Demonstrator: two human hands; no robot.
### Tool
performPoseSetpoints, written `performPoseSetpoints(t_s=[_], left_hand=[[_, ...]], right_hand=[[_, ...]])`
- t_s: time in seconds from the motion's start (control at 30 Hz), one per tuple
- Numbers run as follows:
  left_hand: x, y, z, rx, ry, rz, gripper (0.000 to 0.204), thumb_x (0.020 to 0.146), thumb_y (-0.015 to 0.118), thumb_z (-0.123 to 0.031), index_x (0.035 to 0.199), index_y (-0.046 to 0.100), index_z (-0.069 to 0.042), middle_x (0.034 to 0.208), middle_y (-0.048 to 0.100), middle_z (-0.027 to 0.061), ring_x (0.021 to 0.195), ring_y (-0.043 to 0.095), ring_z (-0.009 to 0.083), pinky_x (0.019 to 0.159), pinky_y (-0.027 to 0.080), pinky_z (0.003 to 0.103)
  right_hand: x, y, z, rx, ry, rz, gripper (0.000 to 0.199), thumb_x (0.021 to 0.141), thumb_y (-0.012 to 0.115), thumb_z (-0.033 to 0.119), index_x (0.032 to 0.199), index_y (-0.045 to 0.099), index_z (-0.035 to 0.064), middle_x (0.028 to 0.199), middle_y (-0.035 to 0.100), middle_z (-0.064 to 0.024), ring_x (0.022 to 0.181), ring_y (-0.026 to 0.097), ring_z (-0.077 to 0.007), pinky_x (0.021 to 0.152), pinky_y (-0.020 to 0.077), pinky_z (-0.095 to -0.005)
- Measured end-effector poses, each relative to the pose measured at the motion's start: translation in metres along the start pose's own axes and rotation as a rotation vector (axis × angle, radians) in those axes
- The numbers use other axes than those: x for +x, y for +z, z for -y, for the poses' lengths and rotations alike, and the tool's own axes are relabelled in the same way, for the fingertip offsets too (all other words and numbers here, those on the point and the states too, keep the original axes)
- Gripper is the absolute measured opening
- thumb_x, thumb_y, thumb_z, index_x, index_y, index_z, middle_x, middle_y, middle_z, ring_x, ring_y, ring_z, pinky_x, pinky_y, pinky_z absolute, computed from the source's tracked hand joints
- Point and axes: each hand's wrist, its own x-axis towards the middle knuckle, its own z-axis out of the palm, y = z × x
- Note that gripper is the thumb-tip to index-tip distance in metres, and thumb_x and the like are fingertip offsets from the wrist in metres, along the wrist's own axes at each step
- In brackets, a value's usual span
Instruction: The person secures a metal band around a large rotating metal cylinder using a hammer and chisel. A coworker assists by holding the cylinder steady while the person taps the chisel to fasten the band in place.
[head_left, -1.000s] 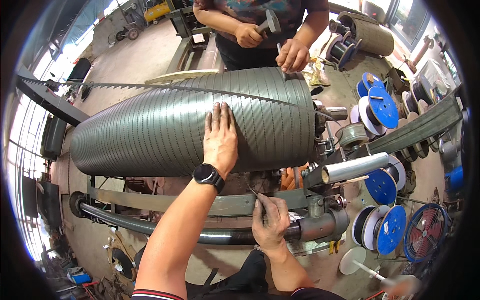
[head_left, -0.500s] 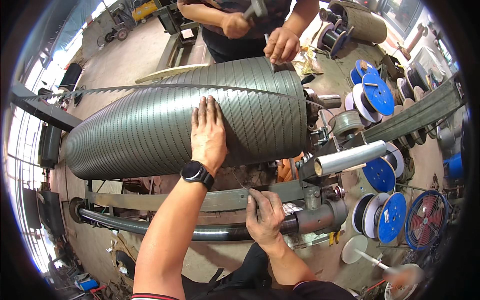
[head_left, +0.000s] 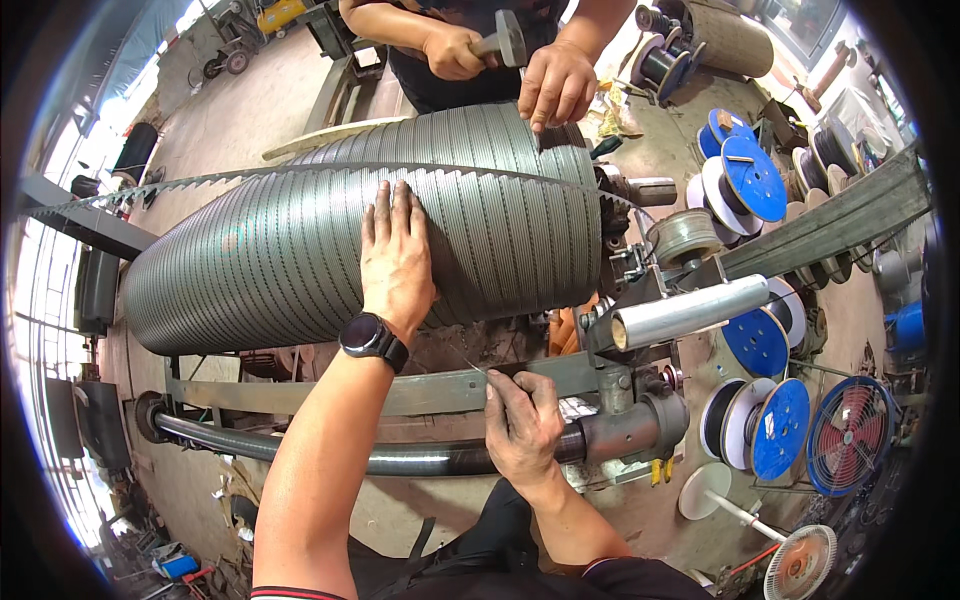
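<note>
A large grey roll point(head_left: 270, 250) with close-set ridges and rows of small notches lies across the view. My left hand point(head_left: 398, 262) is flat on its near side, fingers stretched upward. Above those fingertips runs a dark toothed strip point(head_left: 330, 170), reaching from the far left to the roll's right end. My right hand point(head_left: 525, 420) is below the roll, thumb and fingers pinched on the end of a thin wire point(head_left: 470, 361). Across the roll, a co-worker holds a hammer point(head_left: 505, 42) in one hand, and the co-worker's other hand point(head_left: 556, 85) touches the roll's far right edge.
Beneath the roll, a steel beam point(head_left: 430, 392) and a black round bar point(head_left: 420, 460) cross the frame. A silver tube point(head_left: 690, 310) sits right of the roll. Blue-and-white spools point(head_left: 755, 180) and a fan point(head_left: 850, 435) stand on the right.
The co-worker's hammer has come down and turned; the upright rod in their other hand no longer shows. The view has shifted slightly; my hands keep about the same places.
</note>
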Motion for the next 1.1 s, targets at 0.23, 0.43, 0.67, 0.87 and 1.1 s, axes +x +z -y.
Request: performPoseSetpoints(t_s=[0.23, 0.43, 0.67, 0.87, 1.1], left_hand=[[0.0, 0.001, -0.002, -0.003, -0.011, 0.006, 0.126, 0.055, 0.099, -0.019, 0.16, 0.033, 0.003, 0.17, 0.027, 0.018, 0.161, 0.016, 0.0371, 0.132, 0.018, 0.049], [0.001, 0.0, -0.001, 0.007, -0.012, 0.018, 0.123, 0.059, 0.099, -0.021, 0.159, 0.033, 0.003, 0.171, 0.026, 0.0176, 0.162, 0.016, 0.0358, 0.131, 0.02, 0.05], [0.003, -0.003, 0.0, 0.002, -0.021, 0.07, 0.125, 0.057, 0.099, -0.018, 0.16, 0.031, 0.003, 0.172, 0.023, 0.0183, 0.162, 0.015, 0.0371, 0.133, 0.017, 0.05], [0.003, -0.001, 0.004, -0.009, 0.01, 0.001, 0.123, 0.058, 0.099, -0.02, 0.159, 0.032, 0.003, 0.171, 0.025, 0.0188, 0.161, 0.017, 0.0367, 0.133, 0.018, 0.05], [-0.002, -0.003, -0.001, 0.013, 0.008, 0.041, 0.124, 0.058, 0.099, -0.023, 0.159, 0.032, 0.002, 0.169, 0.029, 0.0193, 0.161, 0.02, 0.0351, 0.133, 0.018, 0.05]], right_hand=[[0.001, 0.001, -0.004, 0.014, -0.011, -0.001, 0.038, 0.081, 0.08, -0.001, 0.117, 0.073, 0.0063, 0.098, 0.062, -0.0121, 0.084, 0.065, -0.029, 0.075, 0.0553, -0.0402], [0.003, 0.001, -0.006, 0.014, -0.015, 0.007, 0.034, 0.082, 0.08, -0.001, 0.114, 0.073, 0.0049, 0.097, 0.063, -0.0112, 0.084, 0.065, -0.0287, 0.074, 0.0548, -0.0404], [0.004, 0.0, -0.011, 0.03, -0.011, 0.011, 0.032, 0.082, 0.079, -0.001, 0.113, 0.073, 0.0039, 0.096, 0.064, -0.0111, 0.082, 0.065, -0.0294, 0.074, 0.0543, -0.0409], [0.009, 0.0, -0.011, 0.056, -0.02, 0.022, 0.033, 0.081, 0.078, -0.002, 0.113, 0.073, 0.0035, 0.098, 0.064, -0.0114, 0.083, 0.065, -0.0298, 0.075, 0.0539, -0.0416], [0.004, -0.004, -0.014, 0.049, -0.025, 0.032, 0.034, 0.08, 0.078, -0.004, 0.113, 0.072, 0.0026, 0.095, 0.065, -0.0112, 0.082, 0.066, -0.0302, 0.074, 0.0546, -0.0413]])
